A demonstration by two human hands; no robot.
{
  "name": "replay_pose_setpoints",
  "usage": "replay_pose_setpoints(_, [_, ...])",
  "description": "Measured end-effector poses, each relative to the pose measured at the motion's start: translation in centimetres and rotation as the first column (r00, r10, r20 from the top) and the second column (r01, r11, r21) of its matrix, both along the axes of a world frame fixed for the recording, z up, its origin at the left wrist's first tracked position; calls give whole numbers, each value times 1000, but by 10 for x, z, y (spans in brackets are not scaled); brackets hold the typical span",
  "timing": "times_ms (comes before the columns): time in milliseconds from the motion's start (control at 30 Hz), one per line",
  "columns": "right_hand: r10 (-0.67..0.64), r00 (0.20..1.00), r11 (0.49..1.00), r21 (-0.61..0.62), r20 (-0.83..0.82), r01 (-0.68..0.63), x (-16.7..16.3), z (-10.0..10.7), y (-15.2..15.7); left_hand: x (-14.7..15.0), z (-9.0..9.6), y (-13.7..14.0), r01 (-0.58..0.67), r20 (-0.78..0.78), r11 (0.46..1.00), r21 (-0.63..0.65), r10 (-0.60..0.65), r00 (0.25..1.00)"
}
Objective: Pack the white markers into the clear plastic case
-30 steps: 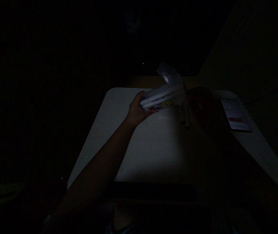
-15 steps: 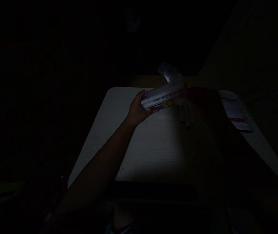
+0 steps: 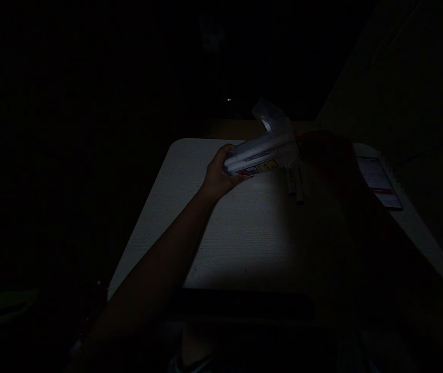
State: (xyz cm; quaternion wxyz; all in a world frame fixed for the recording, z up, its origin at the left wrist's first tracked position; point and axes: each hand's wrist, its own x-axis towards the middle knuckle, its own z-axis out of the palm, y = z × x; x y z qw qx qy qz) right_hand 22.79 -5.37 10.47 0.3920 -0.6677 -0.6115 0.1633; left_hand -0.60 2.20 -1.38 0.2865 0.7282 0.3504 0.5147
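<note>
My left hand [image 3: 218, 173] is wrapped around the lower left end of a clear plastic pouch [image 3: 274, 124] with a blue, red and yellow label. White marker-like sticks [image 3: 260, 149] lie lengthwise inside it. The pouch is tilted, its crumpled open-looking end up and to the right. Close to that end is my right hand [image 3: 318, 142], deep in shadow, so its fingers and anything in them cannot be made out. Just below, a few similar sticks [image 3: 298, 186] lie side by side on the white table [image 3: 240, 223].
A phone with a lit screen [image 3: 382, 186] lies at the table's right edge, beside my right forearm. Along the near edge runs a dark bar [image 3: 240, 304]. A green object [image 3: 4, 305] shows at the lower left. The surroundings are very dark.
My right hand has shifted slightly up and away from the pouch's right end, showing more of the phone. My left hand and the pouch stay in place.
</note>
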Motion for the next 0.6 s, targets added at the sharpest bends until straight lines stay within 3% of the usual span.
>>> replay_pose_setpoints(233, [69, 985, 997, 7, 157, -71, 13, -1, 10, 0, 1, -1, -41, -20, 999, -5, 41, 999])
replay_pose_setpoints(467, [78, 996, 996, 38, 29, -80, 3, 3, 5, 1, 1, -2, -37, -13, 999, 13, 37, 999])
replay_pose_setpoints(600, [10, 996, 1000, -4, 85, -9, -5, 6, 3, 1, 2, -2, -33, -6, 999, -23, 33, 999])
